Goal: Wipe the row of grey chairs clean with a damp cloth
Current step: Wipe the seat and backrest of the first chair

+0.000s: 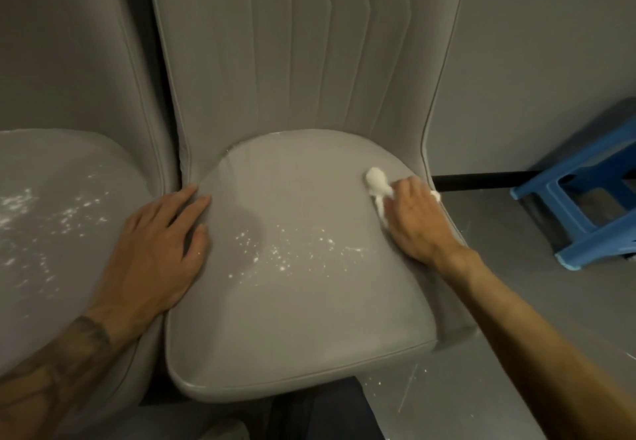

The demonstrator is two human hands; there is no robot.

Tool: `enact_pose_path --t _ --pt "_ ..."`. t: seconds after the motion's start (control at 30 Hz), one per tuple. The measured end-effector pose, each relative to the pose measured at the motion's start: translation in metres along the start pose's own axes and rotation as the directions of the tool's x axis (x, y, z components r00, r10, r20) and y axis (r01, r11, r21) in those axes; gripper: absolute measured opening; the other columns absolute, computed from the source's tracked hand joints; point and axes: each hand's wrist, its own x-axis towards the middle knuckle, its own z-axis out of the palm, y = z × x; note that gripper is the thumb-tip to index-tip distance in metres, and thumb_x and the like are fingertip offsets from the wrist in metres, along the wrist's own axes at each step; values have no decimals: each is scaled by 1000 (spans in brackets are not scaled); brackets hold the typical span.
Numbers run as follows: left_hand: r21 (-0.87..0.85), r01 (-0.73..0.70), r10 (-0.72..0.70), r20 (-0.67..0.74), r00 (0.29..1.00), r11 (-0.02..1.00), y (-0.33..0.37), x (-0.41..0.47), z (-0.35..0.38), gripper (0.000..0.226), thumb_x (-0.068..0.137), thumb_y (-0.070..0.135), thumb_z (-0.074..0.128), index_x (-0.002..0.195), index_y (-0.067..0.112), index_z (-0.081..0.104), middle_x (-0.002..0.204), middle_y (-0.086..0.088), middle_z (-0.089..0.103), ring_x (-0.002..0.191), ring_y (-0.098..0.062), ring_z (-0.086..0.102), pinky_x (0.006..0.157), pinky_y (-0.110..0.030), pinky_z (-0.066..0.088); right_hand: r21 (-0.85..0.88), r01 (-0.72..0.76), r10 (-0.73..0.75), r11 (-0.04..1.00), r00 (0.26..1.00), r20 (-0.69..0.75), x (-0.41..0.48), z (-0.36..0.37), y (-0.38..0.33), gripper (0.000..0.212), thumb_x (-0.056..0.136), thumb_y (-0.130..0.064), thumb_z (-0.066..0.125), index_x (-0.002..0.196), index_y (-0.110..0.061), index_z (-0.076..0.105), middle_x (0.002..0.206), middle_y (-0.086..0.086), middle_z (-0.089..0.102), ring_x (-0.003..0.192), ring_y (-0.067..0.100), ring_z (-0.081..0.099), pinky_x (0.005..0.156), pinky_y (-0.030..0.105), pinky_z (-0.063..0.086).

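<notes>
Middle chair seat (299,319), part-wiped: my right hand (418,223) grips the white cloth (377,181) at its right rear edge, my left hand (156,250) lies flat and released on its left edge, white specks (285,250) remain mid-seat, neighbouring left seat (51,219) unwiped.

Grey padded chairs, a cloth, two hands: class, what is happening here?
A person is wiping the middle grey padded chair seat. The right hand presses a white crumpled cloth near the seat's back right edge; the left hand lies flat on its left side. White specks remain mid-seat, and more on the neighbouring left chair seat.
</notes>
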Motion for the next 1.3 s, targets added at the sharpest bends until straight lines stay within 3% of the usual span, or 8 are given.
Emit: enact_pose_path --t 0.13,0.23,0.3,0.47,0.63,0.87,1.03,1.3 --pt "-9 4 -4 3 1000 1000 2 -1 -1 58 101 35 37 149 11 58 158 -13 52 138 -36 54 115 -50 38 33 170 -171 985 984 57 -13 1 16 29 103 -34 43 117 -9 51 106 10 53 88 25 50 77 39 42" --pt "-8 5 -6 -6 1000 1000 4 -1 -2 57 101 35 38 149 12 59 158 -13 52 137 -37 55 114 -50 37 -27 -153 154 988 988 16 7 -7 53 29 103 -26 42 112 -1 53 108 21 52 93 37 50 75 38 32" --pt "-6 2 -2 -2 1000 1000 4 0 -1 56 102 34 38 149 11 58 159 -13 51 137 -36 54 115 -50 37 -44 -222 220 974 975 -34 8 -2 35 30 103 -23 43 111 4 53 109 26 53 93 40 50 77 43 37" --pt "-2 8 -8 16 1000 1000 2 -1 -1 56 102 33 38 150 11 56 159 -13 50 138 -37 53 115 -51 39 111 125 -129 986 991 23 -16 11 -38 41 102 -39 35 110 -4 54 103 16 55 87 30 50 77 47 44" --pt "-11 -3 3 -4 1000 1000 0 -1 1 56 103 34 38 150 10 57 158 -14 51 138 -37 53 116 -49 38 -49 -192 194 980 981 28 27 8 -20 34 106 -28 33 118 -1 50 120 21 52 106 35 48 92 43 37" --pt "34 -40 42 -53 998 999 3 -7 -4 48 102 29 42 136 3 63 142 -18 61 128 -38 59 109 -51 41 166 219 -226 962 974 26 8 20 -106 42 102 -39 38 111 -2 54 110 21 55 98 37 51 84 49 39" --pt "82 -52 56 -55 997 995 4 -26 -12 40 103 26 47 131 5 66 135 -14 66 126 -35 61 109 -48 38 -100 -88 96 991 992 82 55 20 -63 39 106 -29 30 120 2 48 125 24 52 111 37 48 96 46 33" --pt "47 -20 21 -17 1000 999 1 -50 -17 43 104 24 46 138 4 64 142 -14 65 128 -32 62 113 -47 40 195 330 -348 923 936 61 26 31 -135 32 103 -31 42 112 -2 53 112 20 53 99 36 51 84 46 38"
